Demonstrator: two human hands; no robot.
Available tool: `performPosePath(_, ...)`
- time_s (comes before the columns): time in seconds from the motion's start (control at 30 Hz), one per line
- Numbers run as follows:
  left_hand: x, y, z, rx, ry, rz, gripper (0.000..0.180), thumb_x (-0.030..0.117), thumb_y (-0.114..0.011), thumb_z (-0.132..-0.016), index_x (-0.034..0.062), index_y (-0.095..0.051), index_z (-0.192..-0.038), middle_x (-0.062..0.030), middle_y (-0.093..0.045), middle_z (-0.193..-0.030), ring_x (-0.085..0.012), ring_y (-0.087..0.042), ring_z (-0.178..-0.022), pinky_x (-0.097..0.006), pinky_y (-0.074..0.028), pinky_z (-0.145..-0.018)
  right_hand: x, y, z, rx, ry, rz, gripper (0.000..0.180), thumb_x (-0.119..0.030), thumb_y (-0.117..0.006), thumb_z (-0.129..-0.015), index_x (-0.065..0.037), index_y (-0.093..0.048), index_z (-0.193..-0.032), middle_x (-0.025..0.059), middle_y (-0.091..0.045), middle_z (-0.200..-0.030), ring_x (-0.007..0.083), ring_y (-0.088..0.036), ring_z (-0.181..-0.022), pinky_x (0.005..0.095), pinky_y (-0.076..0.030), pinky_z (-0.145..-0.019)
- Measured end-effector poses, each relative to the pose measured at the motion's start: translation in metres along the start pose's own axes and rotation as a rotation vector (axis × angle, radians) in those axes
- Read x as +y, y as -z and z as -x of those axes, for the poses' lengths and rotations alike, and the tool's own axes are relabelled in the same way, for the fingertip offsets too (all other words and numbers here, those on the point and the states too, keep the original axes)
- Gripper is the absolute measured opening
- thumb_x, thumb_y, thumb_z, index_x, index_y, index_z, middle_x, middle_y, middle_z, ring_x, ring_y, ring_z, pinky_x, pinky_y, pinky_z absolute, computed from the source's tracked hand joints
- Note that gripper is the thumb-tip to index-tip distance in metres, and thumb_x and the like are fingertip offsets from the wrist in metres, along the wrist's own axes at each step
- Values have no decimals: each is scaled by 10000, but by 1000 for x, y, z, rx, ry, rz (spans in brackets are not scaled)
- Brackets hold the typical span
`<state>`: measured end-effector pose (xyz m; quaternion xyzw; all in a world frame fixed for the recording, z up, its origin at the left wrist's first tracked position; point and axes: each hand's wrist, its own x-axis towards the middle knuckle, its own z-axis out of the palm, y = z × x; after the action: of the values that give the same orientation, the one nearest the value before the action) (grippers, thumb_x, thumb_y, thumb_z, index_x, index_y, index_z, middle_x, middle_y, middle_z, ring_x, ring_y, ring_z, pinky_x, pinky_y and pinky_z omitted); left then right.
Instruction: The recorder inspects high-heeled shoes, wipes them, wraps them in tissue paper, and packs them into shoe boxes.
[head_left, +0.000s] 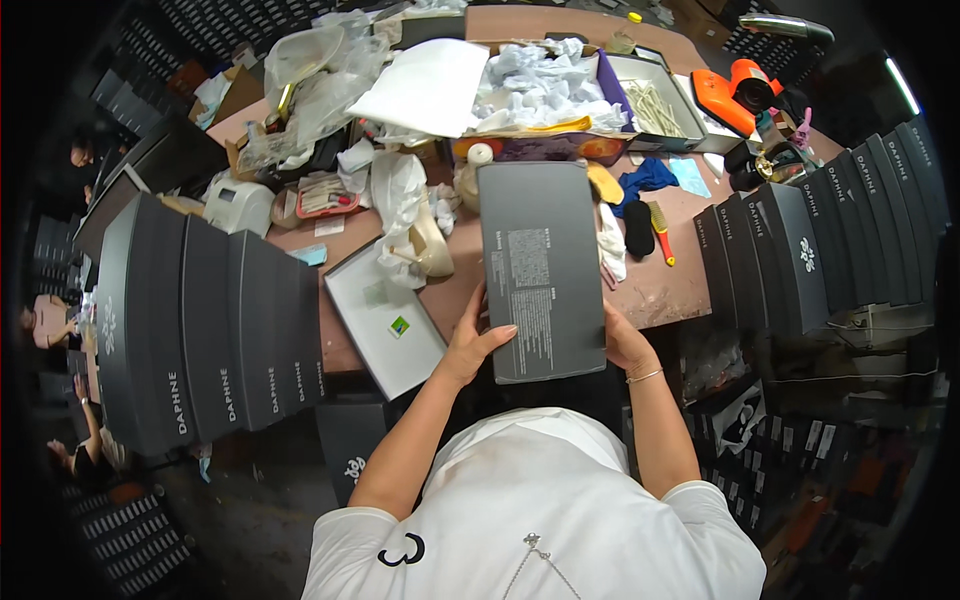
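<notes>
Between both hands I hold a dark grey shoebox point(542, 280), its face with fine pale print turned up toward me. My left hand point(478, 338) grips the near left edge, thumb lying on the printed face. At the opposite edge, my right hand point(628, 340) is closed on the box, its fingers partly hidden behind it. Left of the box lies a shallow white-lined box lid point(375, 345) with a small green packet point(399, 327) inside. Just past it are a cream shoe point(433, 245) and crumpled white tissue paper point(395, 190). What the shoebox contains is hidden.
Dark shoeboxes stand in rows at left point(205, 320) and right point(830, 235). Behind sit a carton of crumpled paper point(545, 146) and a tray of thin sticks point(655, 108). A red-handled brush point(663, 240), a black brush point(638, 228) and a blue cloth point(647, 178) lie right.
</notes>
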<state>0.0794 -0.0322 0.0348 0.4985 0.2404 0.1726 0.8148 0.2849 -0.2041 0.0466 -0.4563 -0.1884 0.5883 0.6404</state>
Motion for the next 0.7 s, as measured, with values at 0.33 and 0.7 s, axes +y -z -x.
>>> performPosePath(0.33,1,17,77,44,39,-142,1030,550,-663,-825,-48,-131,-1474,-203,-293,-1467,-286,-299,-1361,-370,-216,-1126,32,-42,5,17,46,302,1016,-234,-787,-729,-16,-154,-1494,118,-334,-1443,226,-318,-1329,341,-270,-1099)
performPosePath(0.7,16,65,78,236,-195,-193,769,332,-849,-698,-15,-467,-1268,-94,-569,-1152,-212,-520,-1091,-331,-413,-959,24,-91,-18,-128,154,412,1126,-492,-743,-752,-71,-36,-1521,203,-235,-1509,290,-211,-1421,396,-178,-1141)
